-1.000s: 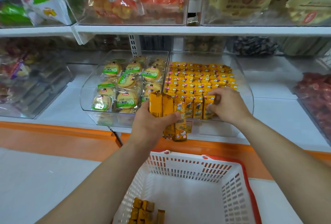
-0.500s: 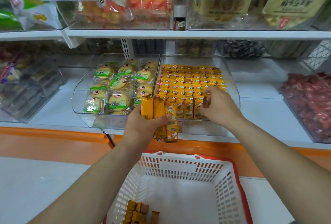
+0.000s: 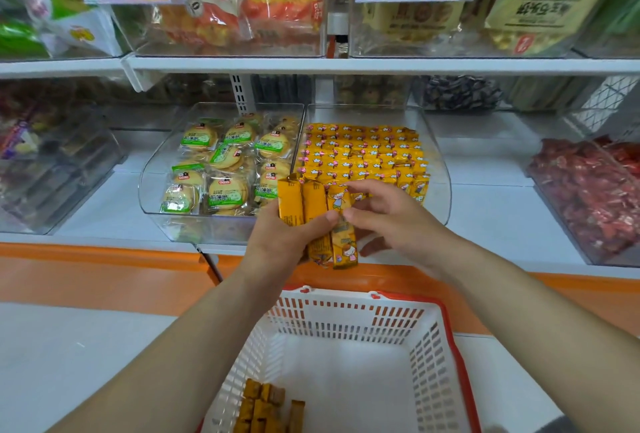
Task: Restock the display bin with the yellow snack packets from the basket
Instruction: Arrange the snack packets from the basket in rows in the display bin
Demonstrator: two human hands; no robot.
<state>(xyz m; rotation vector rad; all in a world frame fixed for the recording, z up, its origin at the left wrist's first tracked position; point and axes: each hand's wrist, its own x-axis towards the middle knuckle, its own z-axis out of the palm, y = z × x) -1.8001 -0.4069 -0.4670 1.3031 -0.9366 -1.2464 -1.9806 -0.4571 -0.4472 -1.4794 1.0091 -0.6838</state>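
My left hand (image 3: 282,240) grips a bundle of yellow snack packets (image 3: 313,211) upright in front of the clear display bin (image 3: 441,169). My right hand (image 3: 394,221) is at the bundle's right side, thumb and forefinger pinching its rightmost packet (image 3: 341,202). Inside the bin, rows of yellow packets (image 3: 363,152) lie tightly side by side. Below stands the white basket with a red rim (image 3: 349,325); several yellow packets (image 3: 266,408) lie at its near left bottom.
A neighbouring clear bin holds green-labelled round biscuits (image 3: 225,169) to the left. A bin of red sweets (image 3: 588,190) sits at the right. A shelf (image 3: 381,65) with bagged snacks and price tags overhangs above. An orange ledge (image 3: 104,270) runs below.
My right hand has left the bin's front row and come back to the bundle in my left hand, taking hold of one packet. The view has shifted slightly.
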